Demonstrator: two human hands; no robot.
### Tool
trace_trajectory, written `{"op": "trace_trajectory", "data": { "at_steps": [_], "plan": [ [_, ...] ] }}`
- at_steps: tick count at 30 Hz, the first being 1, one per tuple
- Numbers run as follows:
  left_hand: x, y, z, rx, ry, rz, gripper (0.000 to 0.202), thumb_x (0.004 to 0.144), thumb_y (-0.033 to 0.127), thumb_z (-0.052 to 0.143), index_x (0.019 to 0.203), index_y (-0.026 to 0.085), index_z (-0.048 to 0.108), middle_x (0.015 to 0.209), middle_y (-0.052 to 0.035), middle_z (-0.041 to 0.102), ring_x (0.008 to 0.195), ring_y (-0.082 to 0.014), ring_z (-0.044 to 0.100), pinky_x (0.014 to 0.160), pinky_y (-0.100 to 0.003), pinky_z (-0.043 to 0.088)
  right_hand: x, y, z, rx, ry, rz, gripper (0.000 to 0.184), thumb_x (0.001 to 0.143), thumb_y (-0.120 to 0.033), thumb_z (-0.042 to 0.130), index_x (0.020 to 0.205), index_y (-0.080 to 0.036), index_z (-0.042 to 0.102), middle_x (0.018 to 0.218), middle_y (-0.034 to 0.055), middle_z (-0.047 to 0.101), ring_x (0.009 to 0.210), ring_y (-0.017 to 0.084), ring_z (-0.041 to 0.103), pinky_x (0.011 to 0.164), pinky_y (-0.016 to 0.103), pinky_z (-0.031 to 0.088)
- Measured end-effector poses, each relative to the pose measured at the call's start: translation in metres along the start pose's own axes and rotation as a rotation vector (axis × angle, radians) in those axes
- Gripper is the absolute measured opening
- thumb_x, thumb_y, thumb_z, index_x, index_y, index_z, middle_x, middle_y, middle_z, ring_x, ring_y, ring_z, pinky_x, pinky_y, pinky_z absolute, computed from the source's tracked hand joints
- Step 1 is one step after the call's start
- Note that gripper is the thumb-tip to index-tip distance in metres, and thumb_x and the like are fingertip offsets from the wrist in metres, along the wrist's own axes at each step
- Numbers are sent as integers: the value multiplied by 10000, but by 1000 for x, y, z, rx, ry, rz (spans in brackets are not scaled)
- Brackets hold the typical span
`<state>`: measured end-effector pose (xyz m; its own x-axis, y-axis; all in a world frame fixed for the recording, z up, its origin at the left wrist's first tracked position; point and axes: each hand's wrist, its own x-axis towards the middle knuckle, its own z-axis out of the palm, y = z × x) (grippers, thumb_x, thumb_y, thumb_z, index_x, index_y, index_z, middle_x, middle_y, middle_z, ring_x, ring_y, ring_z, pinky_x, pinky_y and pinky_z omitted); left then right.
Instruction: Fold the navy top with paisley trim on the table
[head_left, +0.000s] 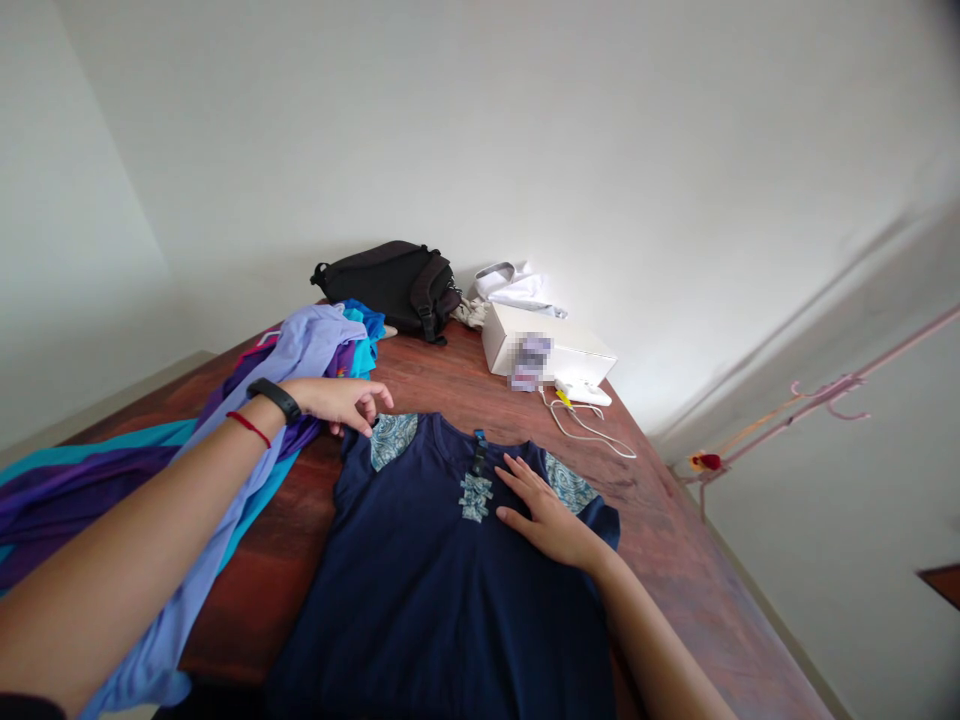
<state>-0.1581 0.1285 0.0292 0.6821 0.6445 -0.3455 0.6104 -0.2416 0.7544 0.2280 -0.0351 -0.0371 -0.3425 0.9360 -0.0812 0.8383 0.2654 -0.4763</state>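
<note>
The right hand (pixel 546 512) lay open and flat on the shirt (pixel 450 580), while the open left hand (pixel 341 400) touched its far shoulder.

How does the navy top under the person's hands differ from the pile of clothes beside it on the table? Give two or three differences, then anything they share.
The navy top is a single garment spread flat; the pile of clothes is several garments heaped and overlapping. The navy top is dark with patterned trim at the neck and shoulders; the pile is plain lilac, purple and turquoise. The right hand lies flat on the top; the left hand rests at the pile's edge. Both lie on the wooden table.
</note>
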Motion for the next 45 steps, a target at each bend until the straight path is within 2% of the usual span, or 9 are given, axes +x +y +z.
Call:
{"op": "trace_trajectory", "data": {
  "at_steps": [3, 8, 11, 14, 18, 24, 31, 39, 45],
  "plan": [
    [0, 1, 0, 5, -18, 38, 660, 682, 319, 688, 1300, 165, 513, 962, 11, 592, 782, -162, 565, 567, -221, 482, 0, 1, 0, -2, 0, 0, 712, 948, -616, 486, 1549, -255, 364, 1665, 53, 189, 1545, 279, 114, 1254, 505, 145],
    [4, 0, -2, 71, -4, 128, 688, 714, 404, 730, 1322, 154, 527, 1169, -56, 630, 979, -187, 571, 802, -272, 505, 0, 2, 1, 6, 9, -8, 706, 945, -617, 494, 1548, -274, 364, 1664, 44, 195, 1544, 283, 114, 1253, 510, 142],
    [5, 2, 0, 124, 26, 165, 581, 772, 406, 686, 1283, 164, 554, 1180, -66, 640, 1017, -186, 581, 828, -274, 510, 1, 2, 1, -1, 3, -5, 705, 947, -612, 492, 1551, -273, 358, 1666, 43, 187, 1545, 277, 112, 1254, 505, 140],
    [7, 5, 3, 101, 31, 192, 504, 785, 316, 649, 1253, 152, 556, 1128, -58, 647, 990, -170, 594, 860, -284, 507, 1, 2, 1, -15, -5, -1, 711, 951, -610, 486, 1553, -256, 354, 1668, 51, 179, 1546, 270, 109, 1256, 495, 140],
    [12, 6, 8, 5, 18, 253, 487, 765, 244, 628, 1233, 134, 554, 1071, -41, 643, 952, -155, 588, 881, -288, 495, 1, 1, 1, -10, 0, -6, 711, 949, -608, 490, 1553, -258, 354, 1667, 52, 183, 1545, 273, 110, 1255, 500, 147],
    [10, 14, 9, -12, 44, 269, 501, 781, 272, 662, 1254, 151, 553, 1133, -54, 632, 971, -167, 582, 865, -281, 493, 0, 1, 1, 3, 8, -3, 702, 947, -609, 493, 1547, -270, 366, 1664, 47, 192, 1544, 282, 118, 1253, 518, 145],
    [2, 1, 0, 220, 71, 39, 627, 658, 139, 679, 1278, 154, 586, 996, 11, 669, 794, -127, 578, 760, -236, 499, 0, 1, 1, -11, -1, -2, 715, 950, -619, 478, 1554, -258, 353, 1668, 46, 178, 1546, 275, 106, 1256, 498, 140],
    [5, -13, 2, 346, 155, -93, 725, 545, 16, 649, 1250, 185, 613, 968, 40, 661, 810, -160, 615, 732, -248, 489, 0, 0, 0, -34, -12, 6, 713, 955, -617, 469, 1556, -251, 351, 1670, 49, 174, 1547, 268, 102, 1257, 484, 142],
    [9, -14, 3, 380, 144, -83, 547, 686, 90, 603, 1227, 170, 613, 951, 20, 671, 813, -155, 617, 730, -232, 468, 0, 1, 1, -22, -3, -2, 712, 954, -622, 470, 1553, -254, 357, 1667, 52, 185, 1546, 272, 111, 1255, 494, 146]
  ]
}}
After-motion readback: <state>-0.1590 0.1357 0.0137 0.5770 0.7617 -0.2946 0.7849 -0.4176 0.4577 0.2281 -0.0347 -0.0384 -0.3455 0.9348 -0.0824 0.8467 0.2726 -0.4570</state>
